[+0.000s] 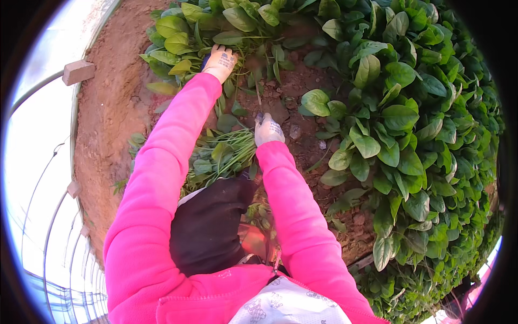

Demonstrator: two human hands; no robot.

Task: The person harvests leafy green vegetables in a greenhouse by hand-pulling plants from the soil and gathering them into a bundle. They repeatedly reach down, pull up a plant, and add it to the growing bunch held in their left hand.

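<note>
My left hand (221, 63), in a pale work glove with printing, reaches into leafy green plants (178, 30) at the upper left; its fingertips are among leaves and stems. In the middle, my right hand (268, 128), gloved alike, is closed on a thin tool (258, 93) that points up over the soil; its far end is hard to make out among the stems. Just left of my right hand lies a pile of cut leafy greens (218, 156), stems towards the hand, over and beside my dark trouser leg.
Dense leafy plants (400, 117) fill the right side. Bare reddish soil (109, 101) runs along the left, with a brick (79, 72) by a curved pole at a plastic sheet wall (36, 162). Something orange-red (253, 239) lies below my leg. Part of a pink garment shows at the lower right rim.
</note>
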